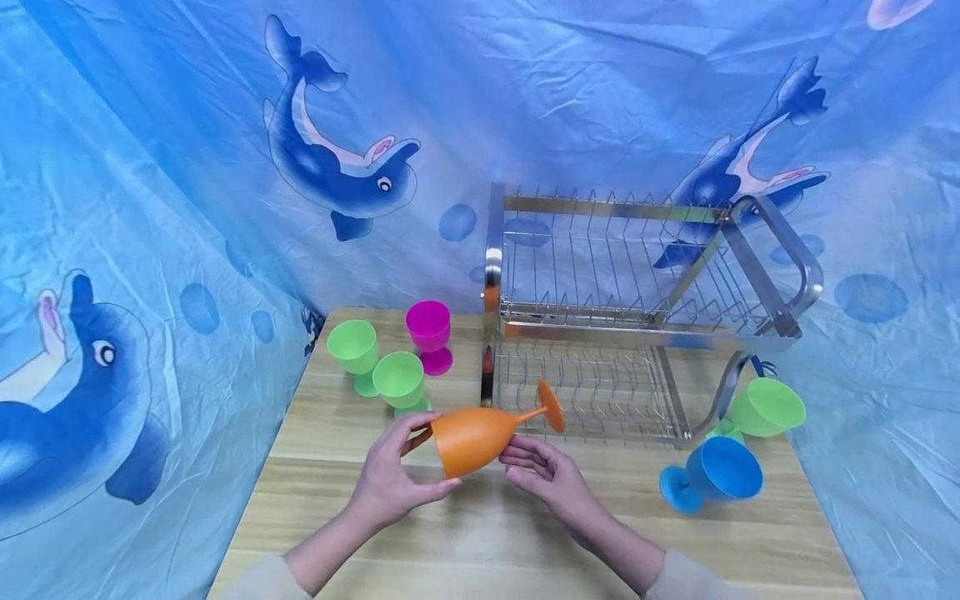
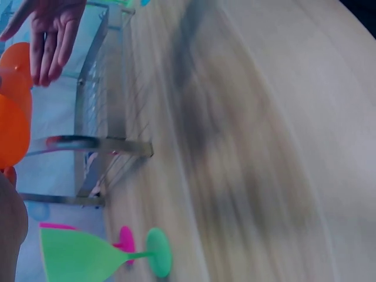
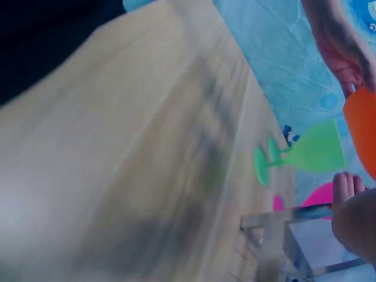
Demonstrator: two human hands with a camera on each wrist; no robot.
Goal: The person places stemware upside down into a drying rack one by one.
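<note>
An orange plastic goblet [image 1: 474,439] is held on its side above the table, with its mouth to the left and its stem and round foot to the right. My left hand [image 1: 392,477] grips the bowl near the rim, thumb on the near side and fingers on the far side. Close to the bowl's stem end is my right hand [image 1: 553,485], palm turned up. In the left wrist view the fingers of the right hand [image 2: 54,38] look straight and loose beside the orange goblet [image 2: 13,126]. The right wrist view catches the left hand [image 3: 346,50] at the orange rim.
A two-tier metal dish rack [image 1: 645,335] stands behind the hands. Left of it are two green goblets [image 1: 399,379] and a magenta goblet [image 1: 429,327]. To the right, a blue goblet [image 1: 726,468] and another green goblet [image 1: 768,408] stand on the wooden table [image 1: 360,550]. Dolphin-printed sheets hang around.
</note>
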